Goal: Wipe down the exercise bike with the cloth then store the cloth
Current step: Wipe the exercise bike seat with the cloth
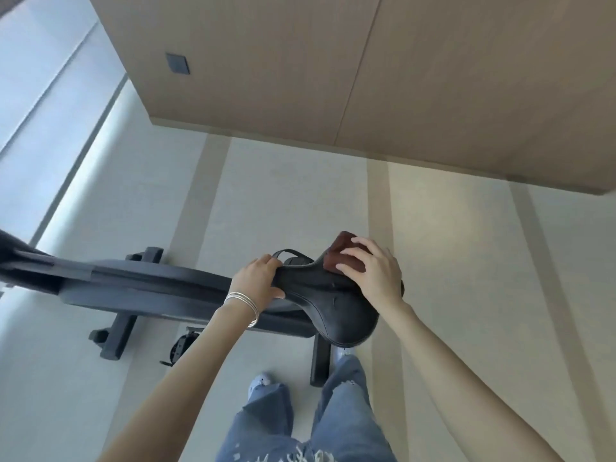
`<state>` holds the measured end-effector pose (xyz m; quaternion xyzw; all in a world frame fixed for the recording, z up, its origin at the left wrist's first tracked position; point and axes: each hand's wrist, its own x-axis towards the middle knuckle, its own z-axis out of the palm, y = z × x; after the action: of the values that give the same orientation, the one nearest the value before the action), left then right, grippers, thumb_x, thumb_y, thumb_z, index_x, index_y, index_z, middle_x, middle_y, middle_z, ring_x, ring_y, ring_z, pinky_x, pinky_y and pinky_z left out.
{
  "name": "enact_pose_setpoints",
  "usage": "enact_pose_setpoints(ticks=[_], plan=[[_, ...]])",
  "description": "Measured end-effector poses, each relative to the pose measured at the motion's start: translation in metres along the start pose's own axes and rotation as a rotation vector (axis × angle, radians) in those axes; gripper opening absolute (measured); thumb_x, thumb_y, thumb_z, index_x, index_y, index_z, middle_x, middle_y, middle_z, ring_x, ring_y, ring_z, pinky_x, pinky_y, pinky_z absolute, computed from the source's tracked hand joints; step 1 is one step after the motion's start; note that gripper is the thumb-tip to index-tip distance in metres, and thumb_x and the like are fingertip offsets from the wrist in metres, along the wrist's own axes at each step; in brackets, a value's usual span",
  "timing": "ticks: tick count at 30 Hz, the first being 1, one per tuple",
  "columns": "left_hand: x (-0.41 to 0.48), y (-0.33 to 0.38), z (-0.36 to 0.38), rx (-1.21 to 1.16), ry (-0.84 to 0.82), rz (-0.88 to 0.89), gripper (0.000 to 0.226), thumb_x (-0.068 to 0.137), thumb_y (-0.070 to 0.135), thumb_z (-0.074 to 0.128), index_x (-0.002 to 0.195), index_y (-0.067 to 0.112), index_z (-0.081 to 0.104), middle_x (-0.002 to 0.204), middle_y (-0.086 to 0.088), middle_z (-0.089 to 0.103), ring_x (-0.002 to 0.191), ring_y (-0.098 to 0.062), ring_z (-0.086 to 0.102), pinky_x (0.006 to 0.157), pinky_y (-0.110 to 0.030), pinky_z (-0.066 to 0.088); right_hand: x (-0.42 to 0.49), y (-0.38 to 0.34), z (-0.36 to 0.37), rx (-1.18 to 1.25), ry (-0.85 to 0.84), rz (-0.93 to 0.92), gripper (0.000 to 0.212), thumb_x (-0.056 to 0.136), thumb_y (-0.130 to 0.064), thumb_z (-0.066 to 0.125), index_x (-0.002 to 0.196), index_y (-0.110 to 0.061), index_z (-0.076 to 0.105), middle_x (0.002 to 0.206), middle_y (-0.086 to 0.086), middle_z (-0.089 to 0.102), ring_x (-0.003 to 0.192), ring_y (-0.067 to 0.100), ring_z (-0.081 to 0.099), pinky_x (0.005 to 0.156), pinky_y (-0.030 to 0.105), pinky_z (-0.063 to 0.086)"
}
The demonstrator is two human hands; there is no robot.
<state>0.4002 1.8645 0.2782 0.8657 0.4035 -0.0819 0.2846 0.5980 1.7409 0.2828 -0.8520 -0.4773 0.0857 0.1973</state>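
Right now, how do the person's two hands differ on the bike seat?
The left hand grips the saddle at its narrow end, fingers curled round it; the right hand presses a brown cloth on the wider part, fingers spread. The left wrist wears silver bangles; the right wrist is bare. Both hands rest on the saddle.

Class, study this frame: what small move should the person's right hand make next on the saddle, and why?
Probably draw the right hand and the brown cloth toward the body across the saddle. The cloth sits at the saddle's far edge, the near black top lies bare, and the left hand grips the narrow end, steadying it.
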Motion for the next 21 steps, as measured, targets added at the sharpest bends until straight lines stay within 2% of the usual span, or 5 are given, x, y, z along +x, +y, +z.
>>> enact_pose_setpoints(ticks=[6, 11, 15, 18, 21], plan=[[-0.002, -0.001, 0.003, -0.058, 0.042, -0.018, 0.051, 0.074, 0.021, 0.074, 0.121, 0.016, 0.054, 0.119, -0.004, 0.057, 0.105, -0.03, 0.056, 0.088, -0.04, 0.047, 0.045, -0.008, 0.008, -0.054, -0.096, 0.078, 0.029, 0.08, -0.045, 0.067, 0.105, -0.032, 0.069, 0.119, -0.012, 0.061, 0.108, 0.024, 0.044, 0.089, 0.039, 0.04], [-0.002, -0.003, 0.005, -0.09, 0.071, -0.012, 0.049, 0.073, 0.02, 0.074, 0.118, 0.018, 0.056, 0.116, -0.003, 0.059, 0.1, -0.029, 0.058, 0.082, -0.038, 0.049, -0.016, -0.006, 0.018, -0.082, 0.202, 0.021, 0.024, 0.072, -0.034, 0.076, 0.095, -0.029, 0.073, 0.113, -0.009, 0.065, 0.1, 0.026, 0.049, 0.078, 0.04, 0.041], [-0.002, -0.001, 0.003, -0.096, 0.071, -0.023, 0.048, 0.072, 0.019, 0.075, 0.117, 0.018, 0.056, 0.114, -0.003, 0.059, 0.1, -0.03, 0.057, 0.081, -0.038, 0.05, -0.017, -0.008, 0.02, -0.101, 0.257, -0.014, 0.023, 0.069, -0.032, 0.079, 0.09, -0.028, 0.074, 0.107, -0.008, 0.067, 0.099, 0.028, 0.052, 0.076, 0.04, 0.042], [0.0, -0.001, 0.002, -0.101, 0.063, -0.018, 0.049, 0.072, 0.019, 0.075, 0.117, 0.017, 0.056, 0.115, -0.003, 0.059, 0.101, -0.03, 0.057, 0.083, -0.038, 0.049, 0.016, -0.014, 0.016, -0.129, 0.139, 0.046, 0.022, 0.073, -0.041, 0.074, 0.093, -0.031, 0.073, 0.107, -0.011, 0.067, 0.105, 0.027, 0.05, 0.081, 0.042, 0.042], [0.001, -0.003, 0.004, -0.103, 0.073, -0.019, 0.049, 0.072, 0.018, 0.076, 0.117, 0.017, 0.057, 0.115, -0.003, 0.059, 0.101, -0.03, 0.058, 0.084, -0.037, 0.049, 0.07, -0.013, 0.013, -0.098, -0.16, 0.18, 0.028, 0.076, -0.048, 0.068, 0.1, -0.034, 0.071, 0.108, -0.007, 0.067, 0.112, 0.025, 0.044, 0.086, 0.037, 0.04]])
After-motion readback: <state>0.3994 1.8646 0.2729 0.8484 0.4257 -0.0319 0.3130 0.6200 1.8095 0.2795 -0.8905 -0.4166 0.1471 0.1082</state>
